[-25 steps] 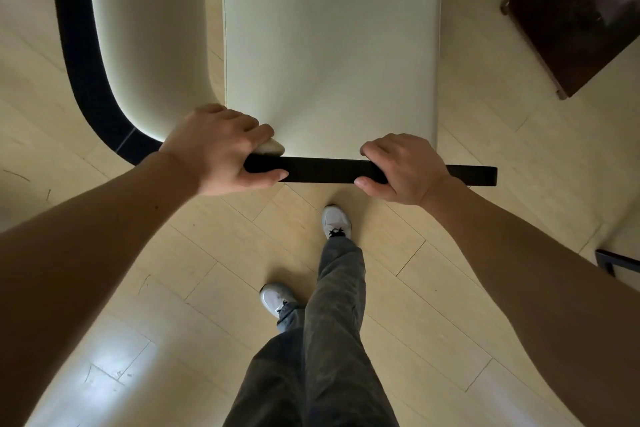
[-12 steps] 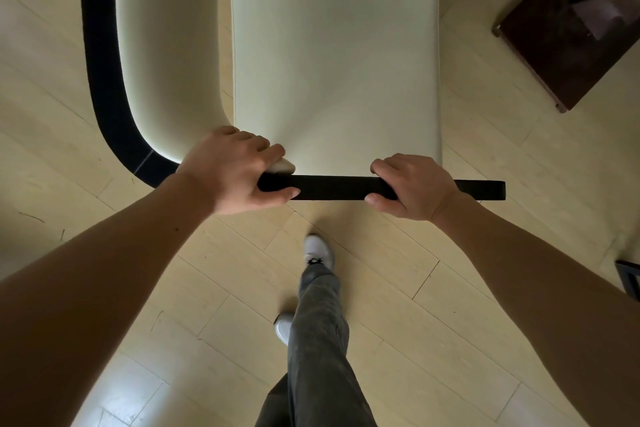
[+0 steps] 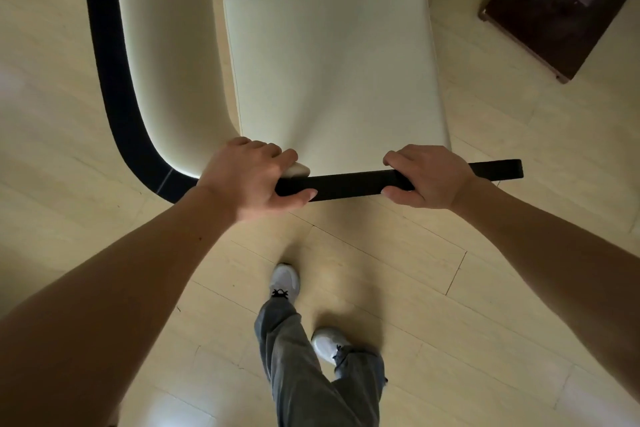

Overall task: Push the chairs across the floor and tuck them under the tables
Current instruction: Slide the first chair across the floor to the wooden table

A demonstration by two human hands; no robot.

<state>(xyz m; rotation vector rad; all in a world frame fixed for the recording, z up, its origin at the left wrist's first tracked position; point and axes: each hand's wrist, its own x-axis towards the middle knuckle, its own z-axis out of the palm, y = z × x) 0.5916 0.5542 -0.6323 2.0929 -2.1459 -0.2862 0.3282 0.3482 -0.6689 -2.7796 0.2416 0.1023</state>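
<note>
Both hands [image 3: 251,177] [image 3: 427,177] around chair [image 3: 332,73] top rail [image 3: 349,184], crosswise.

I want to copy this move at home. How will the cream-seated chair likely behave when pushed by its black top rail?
The chair will probably slide fairly easily, since the floor looks smooth and glossy. Pushed high at the rail, it may tip forward if a leg catches a plank seam. With the left hand and right hand set apart, it should steer straight.
</note>
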